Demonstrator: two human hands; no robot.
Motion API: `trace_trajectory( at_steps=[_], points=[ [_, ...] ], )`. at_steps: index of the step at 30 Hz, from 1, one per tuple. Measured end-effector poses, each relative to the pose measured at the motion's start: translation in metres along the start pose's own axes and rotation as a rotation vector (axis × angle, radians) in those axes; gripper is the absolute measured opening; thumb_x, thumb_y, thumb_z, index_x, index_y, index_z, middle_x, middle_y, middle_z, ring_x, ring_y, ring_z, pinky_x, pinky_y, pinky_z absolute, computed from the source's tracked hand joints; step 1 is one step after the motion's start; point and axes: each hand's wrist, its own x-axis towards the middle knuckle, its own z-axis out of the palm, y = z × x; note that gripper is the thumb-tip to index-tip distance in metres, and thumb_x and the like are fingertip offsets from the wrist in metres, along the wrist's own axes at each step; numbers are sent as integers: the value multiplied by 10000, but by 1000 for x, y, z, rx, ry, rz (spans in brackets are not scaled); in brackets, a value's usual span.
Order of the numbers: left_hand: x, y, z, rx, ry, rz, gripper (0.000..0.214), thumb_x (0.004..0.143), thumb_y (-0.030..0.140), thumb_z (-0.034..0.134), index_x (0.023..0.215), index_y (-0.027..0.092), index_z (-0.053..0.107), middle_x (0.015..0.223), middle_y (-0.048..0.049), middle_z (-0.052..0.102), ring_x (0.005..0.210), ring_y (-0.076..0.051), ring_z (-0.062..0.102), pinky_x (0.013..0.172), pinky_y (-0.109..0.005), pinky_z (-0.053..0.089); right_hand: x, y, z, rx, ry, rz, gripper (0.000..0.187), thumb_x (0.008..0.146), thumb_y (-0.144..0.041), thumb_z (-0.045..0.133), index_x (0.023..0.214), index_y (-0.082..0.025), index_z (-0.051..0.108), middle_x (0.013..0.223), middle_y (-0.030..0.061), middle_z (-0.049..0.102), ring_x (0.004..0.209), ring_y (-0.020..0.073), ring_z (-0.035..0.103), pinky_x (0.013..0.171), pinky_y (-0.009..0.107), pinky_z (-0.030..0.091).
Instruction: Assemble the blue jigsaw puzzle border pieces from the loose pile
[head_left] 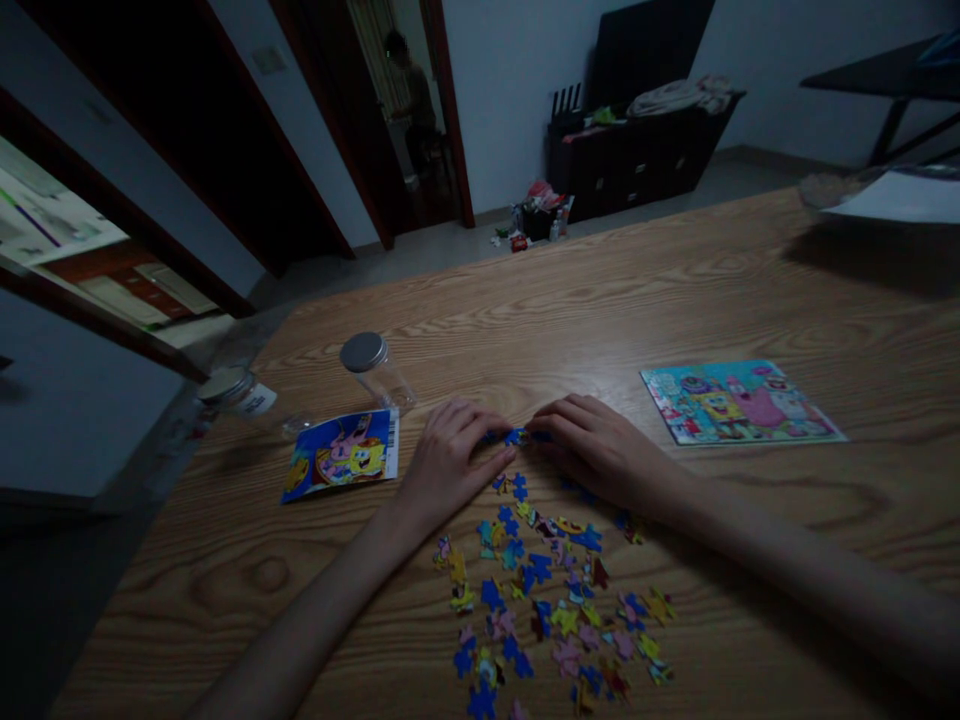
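A: What's on the wooden table (525, 300)?

B: Loose jigsaw pieces (540, 600), with a printed puzzle picture (739, 402) to the right.

A: And the hands?

B: The left hand (450, 460) and right hand (600, 450) nearly meet around a blue piece (516, 436) above the scatter; whether they're clamping it, you can't tell.

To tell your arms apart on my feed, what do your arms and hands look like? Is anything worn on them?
The left hand and right hand are bare, with no gloves. The left forearm and right forearm show no sleeves, watch, bracelet or cables. In this dim light, small marks or rings would be hard to make out.
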Motion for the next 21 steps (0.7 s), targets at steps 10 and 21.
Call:
trace_trajectory(
  at_steps=[10,21],
  points=[
    [-5,3,-4,121,-12,185,216,1050,289,651,1239,236,742,1235,-36,795,1177,-239,709,1160,-525,438,0,1,1,6,-22,25,242,1039,-169,517,1254,-183,629,1109,135,712,1002,289,640,862,456,550],
    [-6,4,-7,194,-74,228,278,1088,306,575,1296,190,717,1267,-78,772,1131,-278,690,1003,-511,555,0,3,1,-13,-23,17,226,1053,-173,500,1236,-156,631,1102,144,713,993,293,635,849,462,556]
  ],
)
